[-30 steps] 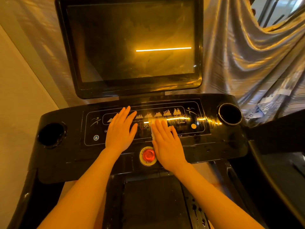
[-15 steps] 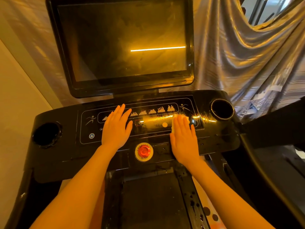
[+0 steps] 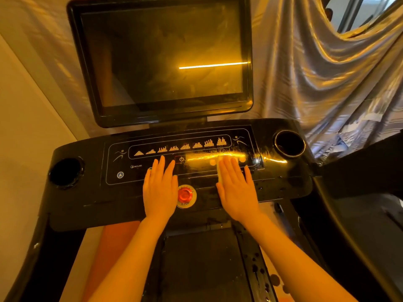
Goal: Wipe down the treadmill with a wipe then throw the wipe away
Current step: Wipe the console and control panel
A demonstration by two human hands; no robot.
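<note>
- The treadmill [image 3: 283,188] fills the view: a black console with a dark screen [image 3: 165,57] standing above it and the belt [image 3: 202,264] below.
- The left hand [image 3: 160,190] lies flat on the console, fingers straight and close together, holding nothing; its fingertips reach the lower edge of the printed control panel [image 3: 122,162].
- The right hand [image 3: 236,188] lies flat too, fingers straight, pressing the wipe [image 3: 219,171] against the console.
- The wipe is almost wholly hidden under the right hand; only a pale strip shows along the thumb side of the fingers and just past the fingertips, on the right part of the panel.
- A red stop button [image 3: 185,195] sits between the two hands, just beside the left one.
- The left cup holder [image 3: 65,172] is a round dark well at the console's left end; nothing can be made out inside it.
- The right cup holder [image 3: 289,143] is a round well with a shiny rim at the right end; its inside is dark as well, and whether it holds anything cannot be told.
- A bright streak of reflected light runs across the panel from the power symbol [image 3: 181,159] toward the right cup holder.
- A shiny draped cloth [image 3: 327,73] hangs behind the treadmill on the right.
</note>
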